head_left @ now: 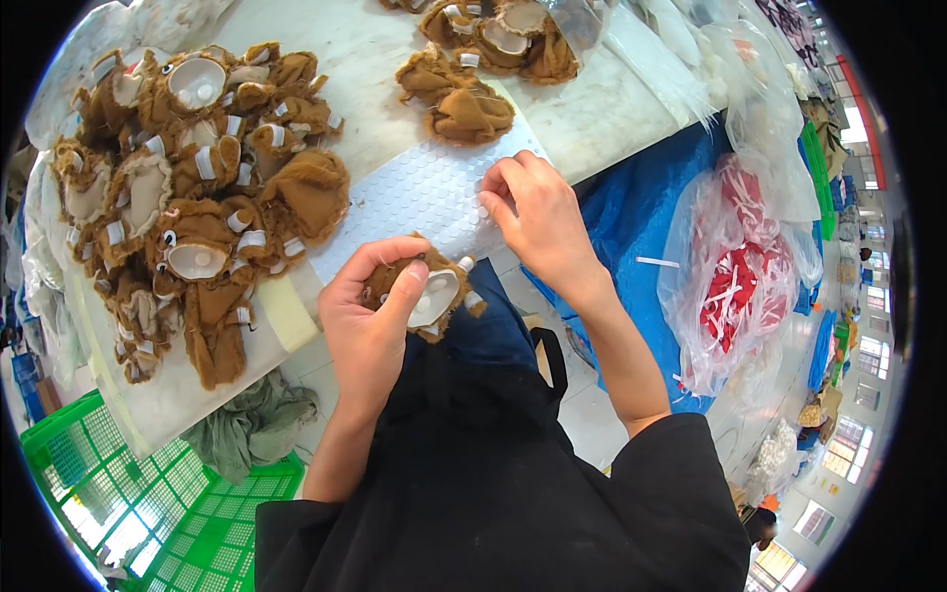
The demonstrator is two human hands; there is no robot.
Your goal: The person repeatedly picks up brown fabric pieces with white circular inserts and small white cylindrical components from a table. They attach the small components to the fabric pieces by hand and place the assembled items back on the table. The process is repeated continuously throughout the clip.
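My left hand (367, 311) is closed on a brown plush toy skin (449, 270) with a white oval plastic piece (434, 299) set in it and small white tags at its edge. It holds the skin near the table's front edge, thumb on top. My right hand (541, 212) is at the right side of a pale sheet (409, 192) dotted with rows of round shapes. Thumb and forefinger come together there in a pinch; whatever lies between them is too small to make out. Two brown plush pieces (464, 107) rest at the sheet's far edge.
Many similar brown plush skins (202, 163) are heaped on the table (360, 74) at left, others at the far side. Below left stands a green plastic crate (187, 493). To the right are blue sheeting (631, 227) and a clear bag of red and white pieces (735, 296).
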